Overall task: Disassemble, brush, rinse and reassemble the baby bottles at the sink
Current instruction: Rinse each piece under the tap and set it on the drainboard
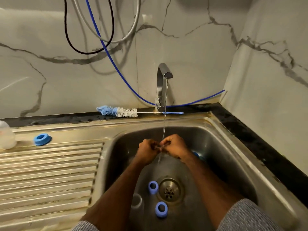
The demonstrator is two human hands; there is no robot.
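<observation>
- Marble-look wall panels (191, 47) fill the whole back and the right corner, with a black cable (66, 30), a grey hose (131, 29) and a thin blue tube (106, 47) hanging down in front.
- Next biggest is the steel sink (233, 147), with a ribbed draining board (50, 172) on its left and a dark tabletop (250, 130) edging it.
- Tap (162, 84) is running, with a thin stream landing right between the hands.
- Left hand (147, 151) and right hand (175, 147) are both up over the basin, fingers curled, pinching something small and see-through in the water. Pretty sure it's a bottle part, but can't tell which one.
- Clear bottle (6, 135) stands at the far left edge of the draining board.
- Bottle brush (120, 111) lies flat on the ledge behind the basin, handle end passing the tap base.
- Clear bottle body (137, 201) lies in the basin near the drain (170, 189), half hidden by the left arm.
- Blue ring (42, 139) sits on the draining board just beside the upright bottle.
- Two more blue rings in the basin, one (153, 187) touching the drain's left rim, the other (161, 209) just below it.
</observation>
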